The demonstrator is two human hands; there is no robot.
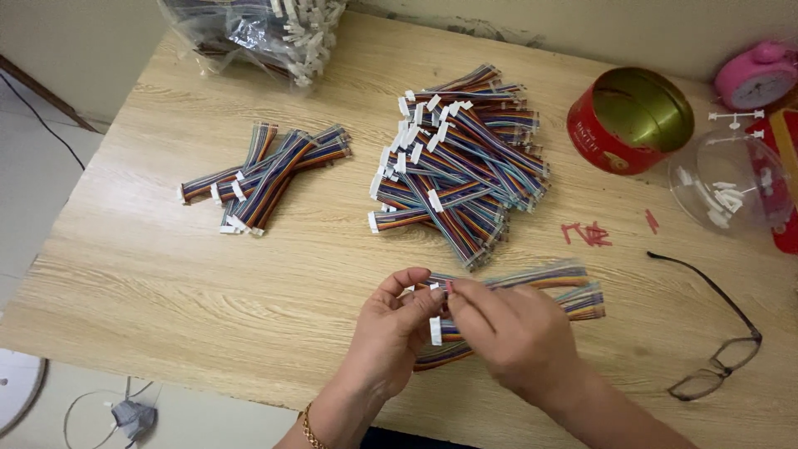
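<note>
Head cam looking down at a light wood-grain worktop [166,283]. Closest to the camera, the left hand [391,328] and right hand [507,333] are both pinched around the white-plug end of a small bundle of rainbow-coloured ribbon cables [540,287], which fans out to the right just above the worktop. Off to the right lies a pair of dark-framed glasses [719,357], folded open. A bit further out are some little red plastic bits [588,234]. Mid-worktop sits a big messy heap of the same rainbow cables with white connectors [457,166], and a smaller, neater pile [266,176] well to its left. At the far side: a red round tin with a gold inside [630,120], a clear plastic dome [731,183] holding white parts, a pink alarm clock [756,75], and a clear bag of more cables [258,29].
</note>
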